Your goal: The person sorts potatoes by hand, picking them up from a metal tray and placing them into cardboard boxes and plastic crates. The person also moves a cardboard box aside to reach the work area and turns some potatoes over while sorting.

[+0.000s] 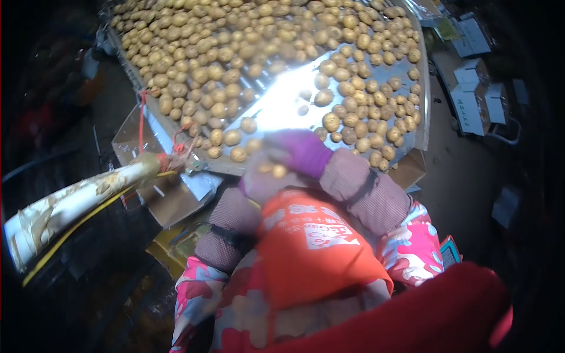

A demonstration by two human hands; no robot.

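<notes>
My right hand (303,152), in a purple glove, reaches over the near edge of the sorting table. Its fingers are smeared by motion, close above a couple of small potatoes (278,170). My left hand (250,183) is low beside those potatoes, blurred and partly hidden, so I cannot tell how its fingers are set. Many loose potatoes (194,53) cover the metal table (235,125), with a bright glare patch just beyond my hands. Checked sleeve covers and an orange printed apron (323,247) show below.
A worn white pole (76,203) with a yellow cord juts in from the left, tied with red string at the table's corner. Cardboard boxes (162,200) stand under the near left corner. More cartons (471,100) lie on the floor at right.
</notes>
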